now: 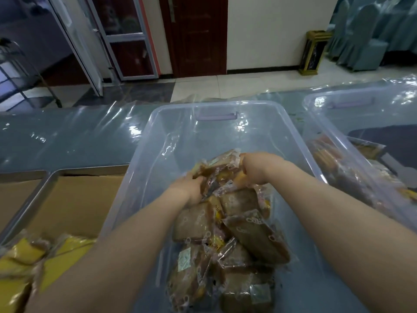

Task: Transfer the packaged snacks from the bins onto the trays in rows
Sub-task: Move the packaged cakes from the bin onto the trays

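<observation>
A clear plastic bin [216, 132] stands in front of me with a heap of brown packaged snacks [243, 231] in its near half. Both my hands are inside it, at the top of the heap. My left hand [189, 188] grips the left side of a small bundle of snack packets [220, 170]. My right hand [255, 168] curls over the right side of the same bundle. To the left lies a metal tray [45, 188] lined with brown paper, with several yellow snack packets [27, 258] along its near end.
A second clear bin [365, 136] with more packets stands at the right. The table [67, 136] is covered in glossy plastic sheeting. Another tray edge [15, 177] shows at the far left. Beyond the table are a tiled floor, doors and covered chairs.
</observation>
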Demonstrator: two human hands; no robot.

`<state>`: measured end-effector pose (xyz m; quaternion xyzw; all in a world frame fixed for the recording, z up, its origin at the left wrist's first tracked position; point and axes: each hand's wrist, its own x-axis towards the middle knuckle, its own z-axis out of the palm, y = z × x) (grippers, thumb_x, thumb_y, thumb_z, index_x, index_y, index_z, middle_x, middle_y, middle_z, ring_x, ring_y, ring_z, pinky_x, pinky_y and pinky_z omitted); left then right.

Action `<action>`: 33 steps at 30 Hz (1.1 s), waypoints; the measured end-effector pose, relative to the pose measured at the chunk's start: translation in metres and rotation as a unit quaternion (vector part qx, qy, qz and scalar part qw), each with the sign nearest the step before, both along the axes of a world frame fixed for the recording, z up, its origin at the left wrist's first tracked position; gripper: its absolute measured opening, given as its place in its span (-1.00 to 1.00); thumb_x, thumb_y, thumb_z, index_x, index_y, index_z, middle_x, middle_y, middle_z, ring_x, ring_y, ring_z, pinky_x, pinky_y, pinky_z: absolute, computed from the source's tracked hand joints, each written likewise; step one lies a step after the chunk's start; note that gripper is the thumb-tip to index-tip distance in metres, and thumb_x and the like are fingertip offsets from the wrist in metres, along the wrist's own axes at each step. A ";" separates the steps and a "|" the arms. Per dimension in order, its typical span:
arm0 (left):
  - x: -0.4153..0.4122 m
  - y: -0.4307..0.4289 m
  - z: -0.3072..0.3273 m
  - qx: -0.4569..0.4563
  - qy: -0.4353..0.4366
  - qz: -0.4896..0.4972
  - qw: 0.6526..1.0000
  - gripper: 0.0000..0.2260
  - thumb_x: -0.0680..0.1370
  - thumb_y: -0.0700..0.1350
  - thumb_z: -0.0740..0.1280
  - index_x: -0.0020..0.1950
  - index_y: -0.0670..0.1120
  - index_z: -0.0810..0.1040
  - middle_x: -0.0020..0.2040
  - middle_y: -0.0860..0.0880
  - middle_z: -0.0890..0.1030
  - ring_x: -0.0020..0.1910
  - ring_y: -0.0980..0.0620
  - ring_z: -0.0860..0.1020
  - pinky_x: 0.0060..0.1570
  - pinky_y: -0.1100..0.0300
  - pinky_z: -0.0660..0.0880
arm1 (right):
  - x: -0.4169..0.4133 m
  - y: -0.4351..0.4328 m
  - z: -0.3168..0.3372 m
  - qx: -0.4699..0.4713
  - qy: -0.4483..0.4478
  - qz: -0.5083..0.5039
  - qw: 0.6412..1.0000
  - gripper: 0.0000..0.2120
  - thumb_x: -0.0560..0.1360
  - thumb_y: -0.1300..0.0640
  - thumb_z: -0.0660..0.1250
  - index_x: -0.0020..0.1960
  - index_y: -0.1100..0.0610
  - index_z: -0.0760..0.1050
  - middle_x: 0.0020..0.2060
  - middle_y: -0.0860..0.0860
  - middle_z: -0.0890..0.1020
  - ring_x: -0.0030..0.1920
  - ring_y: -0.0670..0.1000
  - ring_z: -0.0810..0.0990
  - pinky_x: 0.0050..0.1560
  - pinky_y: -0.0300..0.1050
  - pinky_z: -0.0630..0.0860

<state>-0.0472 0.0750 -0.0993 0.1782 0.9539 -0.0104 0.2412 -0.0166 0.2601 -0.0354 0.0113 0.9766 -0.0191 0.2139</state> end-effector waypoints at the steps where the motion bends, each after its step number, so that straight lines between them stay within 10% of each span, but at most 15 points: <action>1: -0.001 -0.001 -0.004 0.011 0.012 0.002 1.000 -0.49 0.55 0.00 0.19 0.49 -0.02 0.18 0.49 -0.13 0.18 0.36 -0.18 0.31 0.31 0.01 0.32 | -0.002 0.001 0.001 0.000 0.007 -0.006 1.000 -0.85 0.48 0.19 0.30 -0.26 0.15 0.42 -0.20 0.10 0.52 -0.27 0.11 0.47 -0.16 -0.07 0.49; 7: 0.001 0.000 0.006 0.086 0.210 0.040 0.973 -0.28 0.54 -0.29 0.15 0.53 -0.04 -0.24 0.51 -0.12 0.13 0.22 -0.21 0.42 0.14 -0.05 0.39 | -0.011 0.005 -0.001 -0.030 0.054 -0.009 0.998 -0.86 0.50 0.17 0.30 0.04 0.15 0.55 -0.06 0.08 0.60 -0.13 0.12 0.56 -0.10 -0.06 0.54; 21: 0.027 -0.033 0.108 0.244 0.412 -0.086 0.874 -0.13 0.37 -0.49 0.22 0.52 0.13 0.03 0.46 0.01 0.26 -0.15 -0.16 0.53 -0.52 0.17 0.23 | 0.023 -0.046 0.049 -0.206 0.231 0.005 0.951 -0.40 0.54 0.00 0.28 0.51 0.02 0.14 0.42 0.04 0.37 0.35 0.12 0.39 0.24 -0.02 0.37; 33: 0.086 -0.212 0.118 0.319 0.512 -0.042 0.797 -0.17 0.26 -0.52 0.36 0.41 0.06 0.28 0.33 -0.01 0.39 -0.12 -0.15 0.57 -0.35 0.11 0.50 | 0.057 -0.187 0.082 -0.267 0.332 0.088 0.900 -0.56 0.56 0.05 0.27 0.42 0.00 0.32 0.39 -0.08 0.40 0.38 -0.06 0.32 0.22 -0.34 0.12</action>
